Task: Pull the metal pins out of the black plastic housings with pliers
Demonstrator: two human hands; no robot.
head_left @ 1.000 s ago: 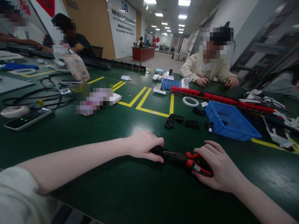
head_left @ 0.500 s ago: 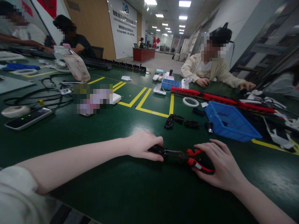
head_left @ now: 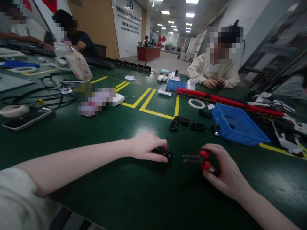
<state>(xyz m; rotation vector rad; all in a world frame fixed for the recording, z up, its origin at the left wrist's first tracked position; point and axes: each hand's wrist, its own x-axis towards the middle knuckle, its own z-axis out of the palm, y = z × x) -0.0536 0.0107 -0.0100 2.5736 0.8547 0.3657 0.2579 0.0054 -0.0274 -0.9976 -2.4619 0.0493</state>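
Observation:
My left hand (head_left: 148, 147) is closed around a small black plastic part (head_left: 165, 152), whose right end sticks out past my thumb and fingers. To its right, my right hand (head_left: 223, 169) grips red-and-black handled pliers (head_left: 205, 159). The jaws point left toward the black part and stand a short gap away from it. Thin bits of metal or wire (head_left: 184, 162) show by the jaw tips; whether the pliers hold them I cannot tell. Beyond my hands, several black plastic pieces (head_left: 176, 123) lie on the green table (head_left: 134, 198).
A blue plastic bin (head_left: 240, 126) stands at right, a small black-and-silver piece (head_left: 215, 130) beside it. Behind are a white tape roll (head_left: 196, 103) and a long red strip (head_left: 225, 101). A phone (head_left: 97, 101), cables and a bottle (head_left: 76, 65) lie left. A person (head_left: 213, 70) sits opposite.
The pliers have come away from the black part and moved right, and my right hand's fingers have closed in around the handles. My left hand stays in place. The person opposite has brought both hands together.

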